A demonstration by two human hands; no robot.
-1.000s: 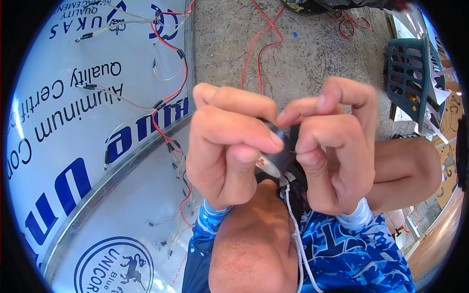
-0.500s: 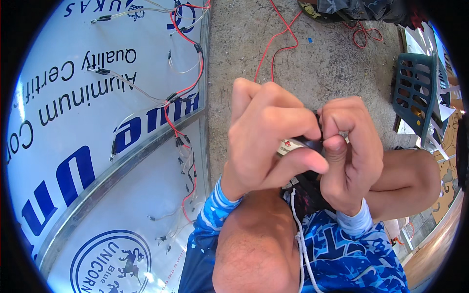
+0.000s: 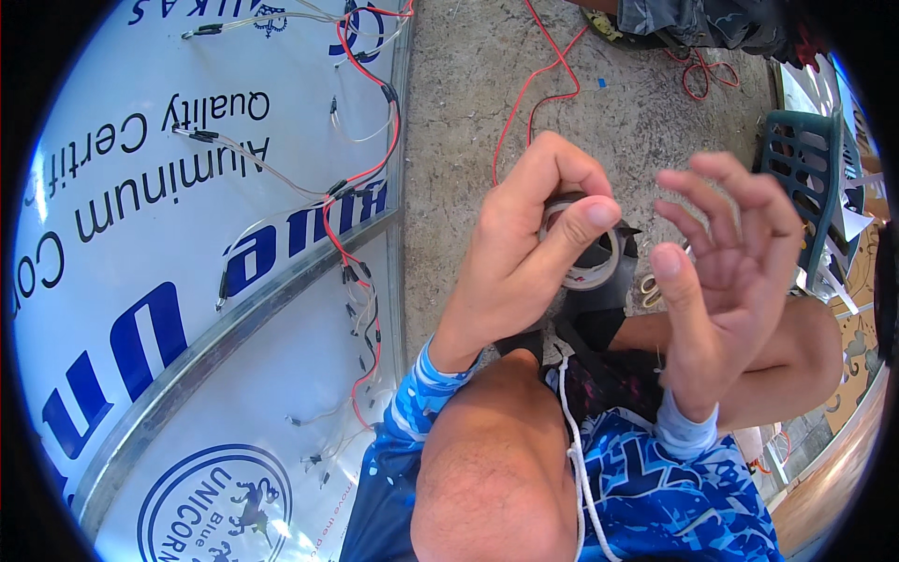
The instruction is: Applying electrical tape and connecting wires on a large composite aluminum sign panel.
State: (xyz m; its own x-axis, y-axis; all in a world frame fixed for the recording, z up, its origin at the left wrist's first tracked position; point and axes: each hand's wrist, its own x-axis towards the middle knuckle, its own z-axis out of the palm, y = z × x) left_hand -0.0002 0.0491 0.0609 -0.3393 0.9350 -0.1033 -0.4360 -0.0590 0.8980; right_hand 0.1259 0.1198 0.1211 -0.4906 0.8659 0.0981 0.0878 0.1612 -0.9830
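Observation:
My left hand (image 3: 534,248) is closed around a roll of black tape (image 3: 607,270), with the thumb across its top. The pale core ring of the roll shows below the fingers, and a dark loose end juts out at its right side. To the right, my right hand (image 3: 726,258) is raised apart from the roll, palm up with fingers spread, holding nothing. Beneath the gap between my hands, pale looped handles (image 3: 649,290) that look like scissors show near my feet; the rest of them is hidden.
A white printed panel (image 3: 309,393) with a metal frame (image 3: 169,389) lies at the left, strung with red and black wires (image 3: 330,225). A red cable (image 3: 534,80) crosses the concrete floor. A dark green plastic crate (image 3: 796,169) stands at the right. Another person's leg (image 3: 674,19) shows at the top.
My hands have come apart: the right one has let go at the roll, opened and moved right. The left keeps hold of the tape roll, now turned so its ring shows.

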